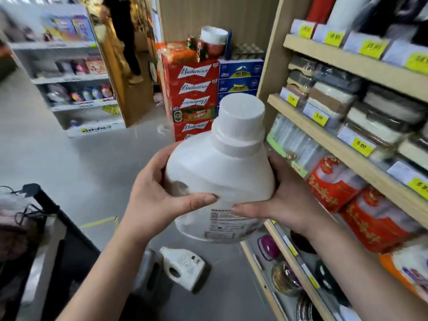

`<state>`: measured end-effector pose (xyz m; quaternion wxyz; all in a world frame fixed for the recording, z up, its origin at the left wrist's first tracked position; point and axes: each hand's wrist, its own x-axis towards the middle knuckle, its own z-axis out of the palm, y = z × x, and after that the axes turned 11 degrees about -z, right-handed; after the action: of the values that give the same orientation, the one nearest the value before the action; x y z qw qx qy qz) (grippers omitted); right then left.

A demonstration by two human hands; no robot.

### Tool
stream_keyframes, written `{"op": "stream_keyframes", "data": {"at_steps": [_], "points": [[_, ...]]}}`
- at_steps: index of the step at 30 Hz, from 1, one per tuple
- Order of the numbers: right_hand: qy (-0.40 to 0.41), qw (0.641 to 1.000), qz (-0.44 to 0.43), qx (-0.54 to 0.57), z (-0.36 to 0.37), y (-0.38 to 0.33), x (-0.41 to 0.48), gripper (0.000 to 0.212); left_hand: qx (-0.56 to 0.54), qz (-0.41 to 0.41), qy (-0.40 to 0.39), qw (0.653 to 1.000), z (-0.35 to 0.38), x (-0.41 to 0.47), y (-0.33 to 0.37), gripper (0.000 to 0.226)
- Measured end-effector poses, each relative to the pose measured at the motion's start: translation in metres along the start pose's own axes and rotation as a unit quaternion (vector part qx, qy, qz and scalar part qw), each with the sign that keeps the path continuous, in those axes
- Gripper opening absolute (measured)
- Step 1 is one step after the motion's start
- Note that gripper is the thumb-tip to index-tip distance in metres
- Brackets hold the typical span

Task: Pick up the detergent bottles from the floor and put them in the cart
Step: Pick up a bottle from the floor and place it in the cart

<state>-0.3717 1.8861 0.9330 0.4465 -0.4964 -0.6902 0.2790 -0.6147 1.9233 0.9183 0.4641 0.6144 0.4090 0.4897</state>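
Bottle [220,172] between left hand [150,193], right hand [286,200]

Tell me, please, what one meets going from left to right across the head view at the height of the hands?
Black cart frame → left hand → white detergent bottle, gripped by both hands → right hand → red packs under the wooden shelf.

held bottle [220,179] between left hand [150,193] and right hand [284,200], above floor bottle [185,267]; cart [58,228] left, shelves [347,126] right.
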Motion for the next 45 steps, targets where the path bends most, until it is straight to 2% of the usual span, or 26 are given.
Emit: {"op": "stream_keyframes", "data": {"at_steps": [7,13,17,22,26,29,33,36,39,42,45], "points": [[-0.024,0.999,-0.019,0.041,0.017,-0.02,-0.006,0.094,-0.006,-0.002,0.035,0.999,-0.018,-0.034,0.018,0.087],[-0.08,0.991,-0.05,0.093,0.029,-0.026,-0.009,0.091,0.031,-0.006,0.092,0.995,-0.028,-0.066,0.033,0.087],[-0.16,0.973,-0.09,0.139,0.032,-0.027,-0.003,0.088,0.074,-0.01,0.177,0.981,-0.02,-0.098,0.046,0.087],[-0.279,0.932,-0.14,0.181,0.047,-0.021,0.001,0.094,0.123,-0.022,0.296,0.947,0.003,-0.15,0.057,0.086],[-0.36,0.89,-0.172,0.22,0.068,-0.022,-0.012,0.083,0.134,-0.041,0.4,0.906,0.029,-0.204,0.065,0.089],[-0.422,0.848,-0.207,0.245,0.085,-0.037,-0.032,0.084,0.138,-0.054,0.484,0.862,0.051,-0.252,0.081,0.083],[-0.487,0.784,-0.266,0.278,0.105,-0.071,-0.072,0.088,0.162,-0.064,0.575,0.8,0.083,-0.32,0.106,0.086],[-0.531,0.727,-0.312,0.304,0.112,-0.103,-0.113,0.09,0.18,-0.066,0.637,0.747,0.112,-0.375,0.126,0.092],[-0.562,0.678,-0.341,0.327,0.113,-0.132,-0.16,0.084,0.189,-0.062,0.682,0.704,0.147,-0.43,0.146,0.089],[-0.594,0.628,-0.376,0.333,0.112,-0.16,-0.222,0.089,0.187,-0.066,0.728,0.656,0.187,-0.492,0.163,0.088],[-0.633,0.583,-0.384,0.335,0.107,-0.183,-0.29,0.089,0.188,-0.071,0.771,0.604,0.231,-0.556,0.175,0.092]]}}
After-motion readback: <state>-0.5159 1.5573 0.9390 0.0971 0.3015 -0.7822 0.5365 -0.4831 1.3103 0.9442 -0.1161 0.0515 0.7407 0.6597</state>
